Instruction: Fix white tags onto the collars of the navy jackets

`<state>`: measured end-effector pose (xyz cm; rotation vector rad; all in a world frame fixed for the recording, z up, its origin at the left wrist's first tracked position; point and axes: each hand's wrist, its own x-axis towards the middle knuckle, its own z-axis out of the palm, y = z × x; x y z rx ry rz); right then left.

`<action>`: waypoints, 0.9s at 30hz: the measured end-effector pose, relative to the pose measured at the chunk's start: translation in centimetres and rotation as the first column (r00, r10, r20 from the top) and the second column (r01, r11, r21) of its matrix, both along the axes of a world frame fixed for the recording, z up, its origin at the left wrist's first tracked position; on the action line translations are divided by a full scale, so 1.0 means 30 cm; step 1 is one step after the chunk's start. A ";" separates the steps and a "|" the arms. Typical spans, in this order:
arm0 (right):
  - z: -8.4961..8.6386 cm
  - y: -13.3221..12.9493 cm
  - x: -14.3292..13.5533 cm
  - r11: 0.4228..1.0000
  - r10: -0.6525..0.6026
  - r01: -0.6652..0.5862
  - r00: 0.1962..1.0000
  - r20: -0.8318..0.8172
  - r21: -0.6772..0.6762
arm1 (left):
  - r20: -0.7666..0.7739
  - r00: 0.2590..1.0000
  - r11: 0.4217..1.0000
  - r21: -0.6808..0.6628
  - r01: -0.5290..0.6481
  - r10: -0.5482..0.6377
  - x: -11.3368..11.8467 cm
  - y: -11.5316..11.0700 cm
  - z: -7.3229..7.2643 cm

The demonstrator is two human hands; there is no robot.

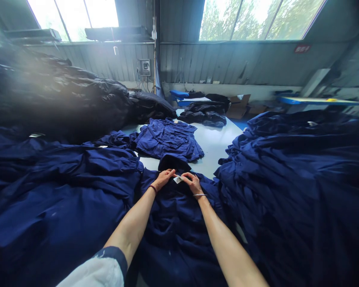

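Small white label (177,179) sits at the collar of the navy garment (176,223) laid flat on the desk (211,145) directly in front of you. Your left hand (164,178) and right hand (192,182) each pinch one end of it, grip clenched on the label, apparently to hold it taut and flat. Navy garment piles (296,179) flank both sides; a folded one (167,137) lies just beyond.

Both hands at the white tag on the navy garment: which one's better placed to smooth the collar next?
Likely left. The left hand lies nearer the collar; the right hand seems to pinch the white tag.
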<state>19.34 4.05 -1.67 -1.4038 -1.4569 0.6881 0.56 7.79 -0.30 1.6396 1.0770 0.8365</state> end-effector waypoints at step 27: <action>-0.030 0.019 0.018 0.949 -0.305 0.286 0.939 0.161 0.134 | -0.518 0.824 0.943 0.328 -0.055 0.228 0.009 -0.063 0.022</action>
